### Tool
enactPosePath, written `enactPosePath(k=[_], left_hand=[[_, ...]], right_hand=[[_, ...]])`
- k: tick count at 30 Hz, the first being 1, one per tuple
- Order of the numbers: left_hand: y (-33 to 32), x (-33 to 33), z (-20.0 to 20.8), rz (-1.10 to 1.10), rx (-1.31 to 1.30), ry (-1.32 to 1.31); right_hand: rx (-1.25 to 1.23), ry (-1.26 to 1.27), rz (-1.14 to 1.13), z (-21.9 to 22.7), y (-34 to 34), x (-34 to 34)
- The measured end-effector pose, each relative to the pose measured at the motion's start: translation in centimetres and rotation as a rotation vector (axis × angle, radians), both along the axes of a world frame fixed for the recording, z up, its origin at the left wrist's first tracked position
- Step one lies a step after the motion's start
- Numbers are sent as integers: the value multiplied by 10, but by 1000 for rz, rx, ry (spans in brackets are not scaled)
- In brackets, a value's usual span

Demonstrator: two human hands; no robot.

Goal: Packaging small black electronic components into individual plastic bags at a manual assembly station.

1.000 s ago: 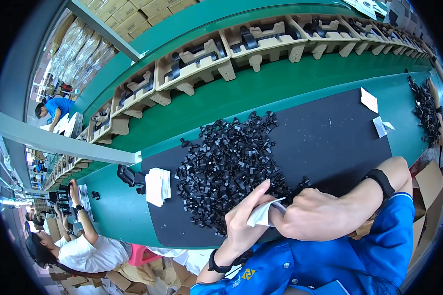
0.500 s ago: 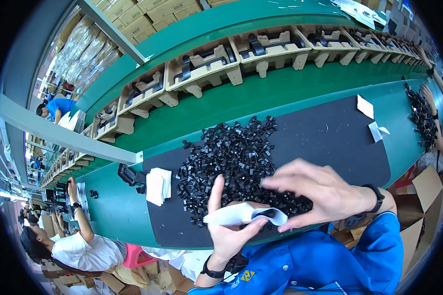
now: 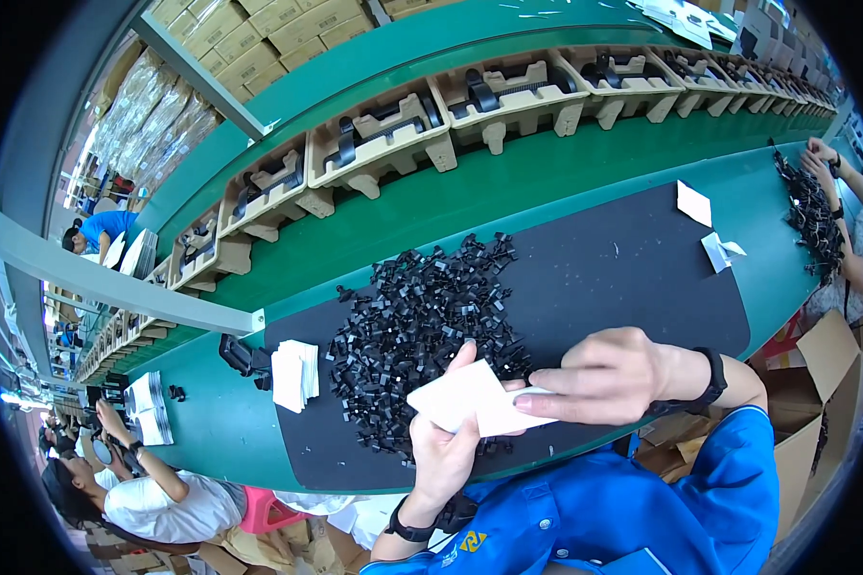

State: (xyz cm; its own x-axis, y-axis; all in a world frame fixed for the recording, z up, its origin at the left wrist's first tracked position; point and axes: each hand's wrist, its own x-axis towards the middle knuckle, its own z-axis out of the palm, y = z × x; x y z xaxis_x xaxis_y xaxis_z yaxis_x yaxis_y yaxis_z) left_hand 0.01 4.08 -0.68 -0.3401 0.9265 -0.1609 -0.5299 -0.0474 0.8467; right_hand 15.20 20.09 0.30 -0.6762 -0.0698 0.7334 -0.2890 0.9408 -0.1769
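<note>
In front of my body, low over the near edge of a black mat (image 3: 633,273), I hold a folded white piece of paper (image 3: 465,398) in both hands. My left hand (image 3: 441,455) grips it from the near left side, thumb across the front. With fingers bent and pressed together, my right hand (image 3: 609,379) pinches the paper's right end. Whether anything lies inside the fold is hidden. Just beyond the hands spreads a large heap of small black plastic parts (image 3: 417,331). Left of the heap lies a stack of white slips (image 3: 294,376).
Moulded cardboard trays (image 3: 379,153) with black parts line the far side of the green bench (image 3: 355,225). A grey metal post (image 3: 129,264) crosses at left. Two loose slips (image 3: 694,203) lie on the mat's right end. Co-workers sit at both sides; an open carton (image 3: 815,383) stands at right.
The paper, curled into a loose roll before, is now folded flatter. My right hand has closed from spread fingers into a pinch on its right end. The view has shifted slightly.
</note>
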Motion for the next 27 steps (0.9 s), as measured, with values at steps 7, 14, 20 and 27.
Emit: enactPosePath(k=[7,14,20,27], left_hand=[[19,-5,4,-77,-7,221],[27,3,18,-27,-136,229],[26,20,19,-58,-70,580],[42,44,28,-97,12,942]], right_hand=[[301,-64,-110,15,10,6],[-677,-292,-58,18,20,11],[-670,-359,176,10,32,17],[-614,-348,217,16,46,48]])
